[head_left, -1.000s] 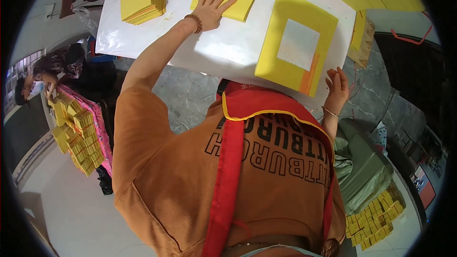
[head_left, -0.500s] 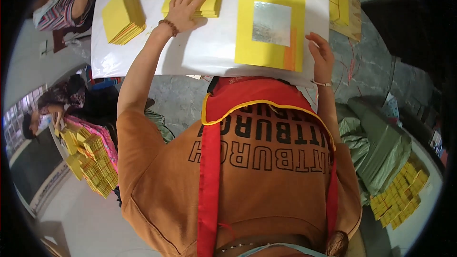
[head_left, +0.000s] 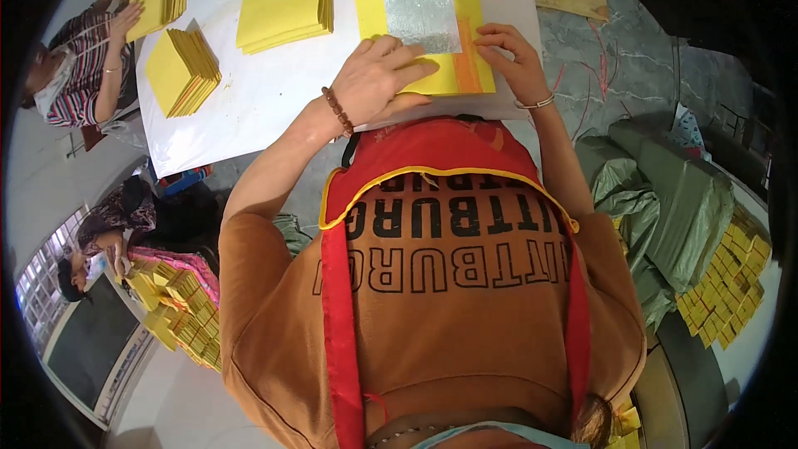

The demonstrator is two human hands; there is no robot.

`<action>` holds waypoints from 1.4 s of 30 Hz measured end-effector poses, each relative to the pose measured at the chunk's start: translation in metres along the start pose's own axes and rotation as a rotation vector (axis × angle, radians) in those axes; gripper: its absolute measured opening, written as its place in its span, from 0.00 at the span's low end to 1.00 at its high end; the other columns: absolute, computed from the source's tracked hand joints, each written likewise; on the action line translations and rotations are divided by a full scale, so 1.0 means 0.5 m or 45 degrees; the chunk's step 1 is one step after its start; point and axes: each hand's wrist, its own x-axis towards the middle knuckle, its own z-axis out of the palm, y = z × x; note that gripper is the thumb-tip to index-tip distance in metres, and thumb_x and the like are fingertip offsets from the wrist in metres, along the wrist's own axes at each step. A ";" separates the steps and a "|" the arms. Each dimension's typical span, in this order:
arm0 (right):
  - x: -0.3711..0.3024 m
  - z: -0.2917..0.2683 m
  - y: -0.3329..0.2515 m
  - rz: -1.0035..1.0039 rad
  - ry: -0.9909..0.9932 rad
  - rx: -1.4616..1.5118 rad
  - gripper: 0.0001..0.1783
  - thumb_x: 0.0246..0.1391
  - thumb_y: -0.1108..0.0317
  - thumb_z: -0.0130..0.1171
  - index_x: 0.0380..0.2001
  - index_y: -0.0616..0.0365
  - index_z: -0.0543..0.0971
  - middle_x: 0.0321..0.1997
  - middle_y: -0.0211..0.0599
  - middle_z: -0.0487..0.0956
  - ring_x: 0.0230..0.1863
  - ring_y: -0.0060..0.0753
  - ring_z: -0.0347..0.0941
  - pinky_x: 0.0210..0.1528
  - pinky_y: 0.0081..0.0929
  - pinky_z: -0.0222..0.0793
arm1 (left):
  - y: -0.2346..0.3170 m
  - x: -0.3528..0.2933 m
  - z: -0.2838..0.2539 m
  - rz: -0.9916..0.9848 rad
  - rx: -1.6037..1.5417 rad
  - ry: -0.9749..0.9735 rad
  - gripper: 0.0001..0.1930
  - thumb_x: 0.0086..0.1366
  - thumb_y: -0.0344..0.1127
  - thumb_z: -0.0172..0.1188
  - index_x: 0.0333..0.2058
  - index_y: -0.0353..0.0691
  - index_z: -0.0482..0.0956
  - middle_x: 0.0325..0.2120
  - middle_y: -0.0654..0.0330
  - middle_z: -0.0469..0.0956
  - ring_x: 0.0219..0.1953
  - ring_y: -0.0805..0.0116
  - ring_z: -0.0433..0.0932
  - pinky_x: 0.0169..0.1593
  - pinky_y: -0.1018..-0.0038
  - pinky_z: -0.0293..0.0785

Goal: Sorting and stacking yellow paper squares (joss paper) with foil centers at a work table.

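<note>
On the white-topped table, a yellow paper sheet lies flat, with a silver foil square in its middle and an orange strip near its right side. My left hand rests over the sheet's near left edge, open, with its fingers stretched out. At the right edge, my right hand is open, fingers slightly bent and thumb apart. A folded yellow paper stack lies left of the sheet. Another folded stack stands fanned further left.
At the table's far left, a person in a striped top has a hand at another yellow paper stack. Yellow bundles lie at the right and left. Green plastic sheeting covers a pile to my right.
My left hand has left the folded stack and come right to the sheet's near edge. My right hand has moved in to the sheet's right edge. The view has shifted.
</note>
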 end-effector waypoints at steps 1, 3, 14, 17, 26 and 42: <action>0.000 -0.001 0.002 -0.005 0.003 -0.002 0.08 0.47 0.71 0.58 0.33 0.59 0.78 0.44 0.35 0.73 0.48 0.29 0.67 0.51 0.24 0.61 | -0.003 0.004 -0.001 0.003 0.004 0.002 0.17 0.54 0.47 0.57 0.40 0.46 0.75 0.40 0.61 0.72 0.39 0.62 0.68 0.45 0.68 0.65; -0.006 0.001 0.002 0.104 0.016 0.055 0.08 0.47 0.70 0.57 0.32 0.60 0.79 0.44 0.35 0.73 0.48 0.29 0.67 0.51 0.24 0.62 | -0.005 0.009 -0.004 0.010 -0.242 0.013 0.11 0.57 0.43 0.54 0.33 0.42 0.77 0.31 0.62 0.76 0.32 0.63 0.71 0.39 0.72 0.69; -0.003 -0.001 0.001 0.150 0.020 0.142 0.09 0.49 0.69 0.56 0.33 0.61 0.79 0.44 0.34 0.72 0.46 0.25 0.68 0.47 0.21 0.63 | -0.030 0.026 -0.010 -0.233 -0.618 -0.068 0.09 0.58 0.35 0.52 0.29 0.35 0.77 0.24 0.55 0.76 0.28 0.60 0.74 0.32 0.71 0.70; 0.001 0.002 0.004 0.147 0.034 0.152 0.09 0.49 0.70 0.56 0.33 0.61 0.79 0.44 0.34 0.72 0.45 0.25 0.68 0.47 0.20 0.64 | -0.039 0.025 -0.003 -0.381 -0.785 -0.142 0.10 0.58 0.37 0.52 0.29 0.36 0.77 0.23 0.57 0.76 0.27 0.62 0.74 0.32 0.71 0.69; 0.002 0.001 0.004 0.165 0.039 0.156 0.10 0.52 0.70 0.53 0.35 0.63 0.78 0.42 0.34 0.73 0.45 0.24 0.68 0.47 0.19 0.63 | -0.065 0.028 0.005 -0.622 -1.183 -0.319 0.07 0.58 0.31 0.54 0.31 0.33 0.76 0.25 0.64 0.74 0.29 0.79 0.70 0.34 0.81 0.66; 0.002 0.007 0.000 -0.213 -0.039 -0.255 0.11 0.44 0.71 0.59 0.34 0.59 0.74 0.41 0.36 0.70 0.46 0.33 0.66 0.48 0.27 0.62 | -0.092 0.003 -0.037 -0.293 -1.392 -0.232 0.28 0.53 0.44 0.61 0.52 0.44 0.67 0.46 0.55 0.71 0.46 0.65 0.70 0.50 0.69 0.66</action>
